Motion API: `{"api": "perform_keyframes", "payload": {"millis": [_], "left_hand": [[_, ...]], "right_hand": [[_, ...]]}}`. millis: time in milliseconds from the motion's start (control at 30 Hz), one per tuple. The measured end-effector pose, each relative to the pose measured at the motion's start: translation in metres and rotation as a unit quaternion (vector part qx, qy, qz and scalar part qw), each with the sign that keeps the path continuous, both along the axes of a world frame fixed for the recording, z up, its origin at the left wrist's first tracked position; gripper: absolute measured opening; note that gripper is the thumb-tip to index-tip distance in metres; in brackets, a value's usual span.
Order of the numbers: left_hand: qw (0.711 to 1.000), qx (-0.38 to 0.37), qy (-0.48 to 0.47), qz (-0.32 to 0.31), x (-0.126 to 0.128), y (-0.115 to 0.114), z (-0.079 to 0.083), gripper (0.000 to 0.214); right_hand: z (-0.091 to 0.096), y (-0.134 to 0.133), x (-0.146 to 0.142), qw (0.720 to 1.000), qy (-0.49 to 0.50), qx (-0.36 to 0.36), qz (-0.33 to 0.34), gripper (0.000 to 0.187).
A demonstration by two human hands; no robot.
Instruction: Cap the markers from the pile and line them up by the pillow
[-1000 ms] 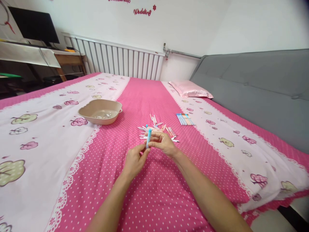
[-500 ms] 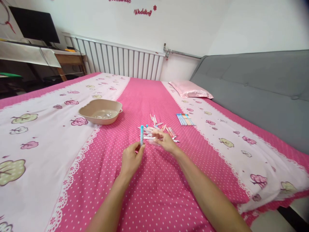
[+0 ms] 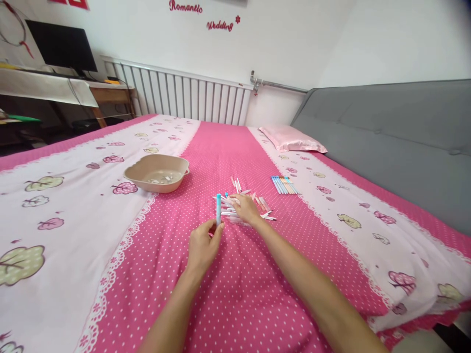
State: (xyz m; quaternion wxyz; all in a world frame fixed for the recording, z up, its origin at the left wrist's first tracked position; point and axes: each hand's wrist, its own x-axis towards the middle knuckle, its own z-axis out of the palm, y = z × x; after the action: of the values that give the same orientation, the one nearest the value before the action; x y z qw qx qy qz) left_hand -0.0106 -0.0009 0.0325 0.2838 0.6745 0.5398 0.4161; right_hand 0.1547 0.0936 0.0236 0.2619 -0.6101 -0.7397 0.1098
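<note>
My left hand [image 3: 205,242] is closed around the lower end of a light-blue marker [image 3: 218,208], which it keeps upright above the pink bedspread. My right hand [image 3: 246,208] reaches over a loose pile of pen parts [image 3: 230,212], its fingers stretched out and slightly apart. White, pink and clear slim pieces make up that pile. Close to my right fingertips lies a small blue piece [image 3: 226,195], too small to name surely. Off to the right, several markers in blue, peach and orange [image 3: 284,185] lie side by side in a row.
A beige plastic basin [image 3: 158,182] with small pieces inside sits on the bed to the left. The pink pillow [image 3: 292,138] rests by the grey headboard [image 3: 386,127]. Beyond the bed stand a white radiator [image 3: 184,93] and a desk with a monitor [image 3: 62,46].
My right hand has shifted slightly left and away from me over the pile, towards the small blue piece. The left hand still keeps the marker upright. The whole view has tilted up slightly.
</note>
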Motion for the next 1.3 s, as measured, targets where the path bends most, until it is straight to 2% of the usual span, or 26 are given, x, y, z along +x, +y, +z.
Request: {"api": "perform_keyframes", "payload": {"millis": [133,300,433,633,833,1000,1200,1300], "left_hand": [[1.000,0.002,-0.005,0.000,0.000,0.000,-0.001,0.032],[1.000,0.006,-0.008,0.000,0.001,0.000,-0.003,0.031],[1.000,0.012,-0.002,-0.001,0.001,0.001,-0.004,0.030],[1.000,0.009,-0.001,-0.001,0.001,0.000,-0.003,0.030],[1.000,0.011,0.005,0.003,0.001,0.000,-0.003,0.030],[1.000,0.006,-0.002,0.002,0.001,0.001,-0.003,0.031],[1.000,0.002,-0.002,-0.001,0.001,0.002,-0.004,0.033],[1.000,0.006,0.002,-0.002,0.000,0.003,-0.005,0.033]], "right_hand": [[-0.001,0.025,-0.010,0.996,-0.070,-0.034,-0.033,0.033],[-0.012,0.050,-0.019,0.985,-0.134,-0.078,-0.070,0.033],[-0.018,0.056,-0.024,0.982,-0.155,-0.082,-0.064,0.031],[-0.017,0.056,-0.027,0.987,-0.141,-0.061,-0.050,0.026],[-0.013,0.057,-0.029,0.997,-0.052,-0.021,-0.058,0.025],[0.002,0.046,-0.026,0.997,0.068,0.025,-0.036,0.022],[0.020,0.015,-0.014,0.973,0.221,0.054,-0.029,0.019],[0.026,-0.004,-0.007,0.951,0.303,0.057,-0.028,0.023]]}}
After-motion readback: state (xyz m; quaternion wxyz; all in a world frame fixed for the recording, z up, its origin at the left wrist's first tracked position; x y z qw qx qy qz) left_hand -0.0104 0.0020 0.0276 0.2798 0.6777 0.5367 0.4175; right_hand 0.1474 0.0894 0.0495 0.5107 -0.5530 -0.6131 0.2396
